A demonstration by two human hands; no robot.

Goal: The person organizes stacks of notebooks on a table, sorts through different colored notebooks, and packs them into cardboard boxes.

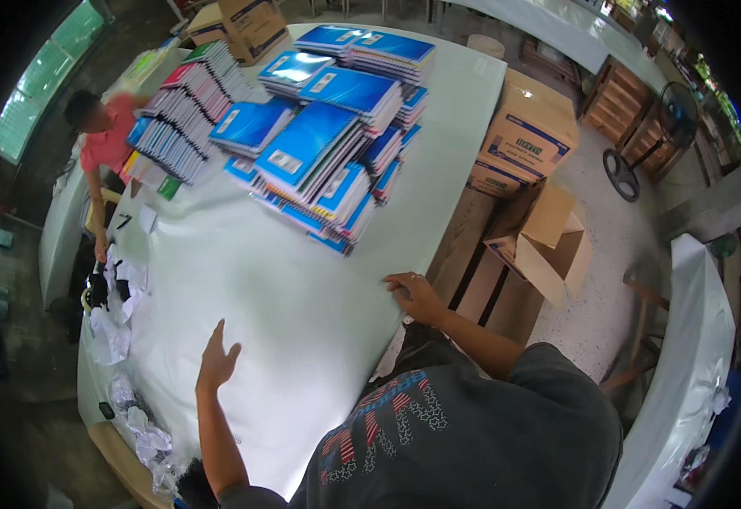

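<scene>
At the far left, another person in a red shirt [106, 140] leans over the long white counter [260, 280], one arm reaching down toward a scatter of crumpled white paper [116, 318] along the counter's left edge. More crumpled paper [145, 437] lies lower along that same edge.

Moving right, we see our left hand [217, 360] raised just above the bare white surface. The forearm rises from the lower edge of the view, the palm faces the counter, and the fingers are spread and released, gripping nothing. We cannot tell whether the fingertips touch the surface.

Beyond it, toward the far end of the counter, a row of notebooks with grey and pink spines [188, 110] slumps sideways, and just beside it to the right sit sloping stacks of blue notebooks [328, 144], well apart from both hands.

Further right, our right hand [413, 294] rests at the counter's right edge, elbow bent and the forearm coming in from the lower right. The fingers curl over the edge of the white covering there, pressing or pinching it; we cannot tell which.

To the right, on the floor, an open cardboard box [544, 242] lies empty-mouthed, with closed cardboard boxes [527, 131] stacked behind it, and a standing fan [646, 140] beyond.
</scene>
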